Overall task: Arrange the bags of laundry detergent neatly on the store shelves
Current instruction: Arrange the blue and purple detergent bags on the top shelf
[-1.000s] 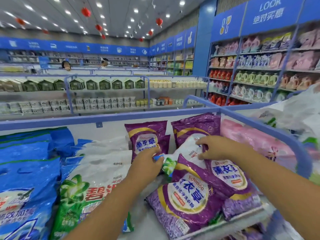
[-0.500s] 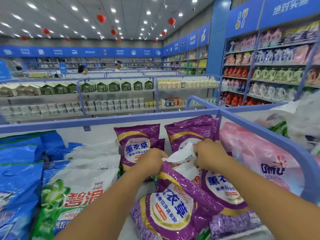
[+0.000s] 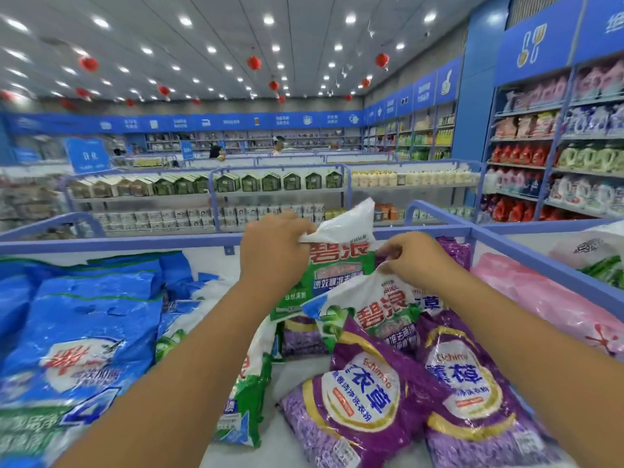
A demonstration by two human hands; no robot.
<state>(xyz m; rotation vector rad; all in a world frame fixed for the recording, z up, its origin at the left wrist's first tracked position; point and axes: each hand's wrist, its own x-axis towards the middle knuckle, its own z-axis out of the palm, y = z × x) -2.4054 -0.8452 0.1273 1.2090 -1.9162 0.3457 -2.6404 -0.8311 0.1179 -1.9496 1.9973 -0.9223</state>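
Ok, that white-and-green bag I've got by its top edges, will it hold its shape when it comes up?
Probably not. The white-and-green bag crumples where the left hand grips it, so it looks floppy. The glossy film may be slippery. The bag in the right hand sags likewise.

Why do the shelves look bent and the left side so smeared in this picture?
Head view: the wide-angle lens bows the blue shelf rail and ceiling lines; the blue bags at the left edge are motion-blurred; ceiling spotlights throw glare onto the glossy purple bags; the left hand and right hand, each gripping a green-and-white bag, are fairly sharp.
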